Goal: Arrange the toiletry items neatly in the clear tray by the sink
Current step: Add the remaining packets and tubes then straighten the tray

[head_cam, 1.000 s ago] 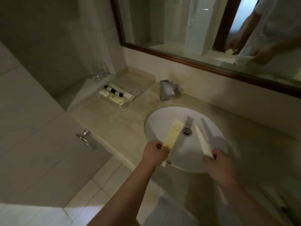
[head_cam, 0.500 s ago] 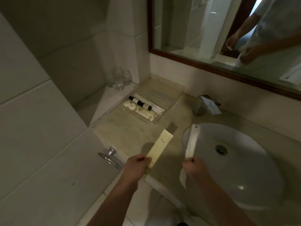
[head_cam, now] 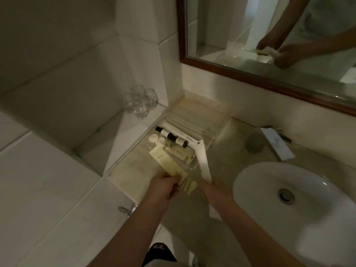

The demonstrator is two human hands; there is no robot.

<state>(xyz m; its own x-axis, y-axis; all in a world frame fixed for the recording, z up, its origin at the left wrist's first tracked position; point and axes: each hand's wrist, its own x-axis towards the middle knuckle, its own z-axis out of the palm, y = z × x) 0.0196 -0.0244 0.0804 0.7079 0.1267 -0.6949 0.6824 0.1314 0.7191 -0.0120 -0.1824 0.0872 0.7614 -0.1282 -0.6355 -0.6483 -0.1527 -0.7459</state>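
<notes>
A clear tray (head_cam: 194, 114) stands on the counter left of the sink. Inside lie small dark-capped bottles (head_cam: 174, 138), round white caps (head_cam: 154, 139) and pale packets. My left hand (head_cam: 165, 187) grips a long cream-yellow packet (head_cam: 169, 164) whose far end reaches over the tray's near-left corner. My right hand (head_cam: 213, 189) holds a long white packet (head_cam: 202, 160) by its lower end; its upper end points over the tray's near-right edge. Both hands are close together, just in front of the tray.
The white sink basin (head_cam: 300, 224) with its drain (head_cam: 286, 196) lies at the right. A faucet (head_cam: 254, 141) and a white paper slip (head_cam: 277, 145) are behind it. Glass tumblers (head_cam: 140, 103) stand on a ledge at the back left. A mirror (head_cam: 269, 35) hangs above.
Both hands have carried their packets left from over the sink to the tray, and the packet ends now reach over its near edge. The view has swung left and closer.
</notes>
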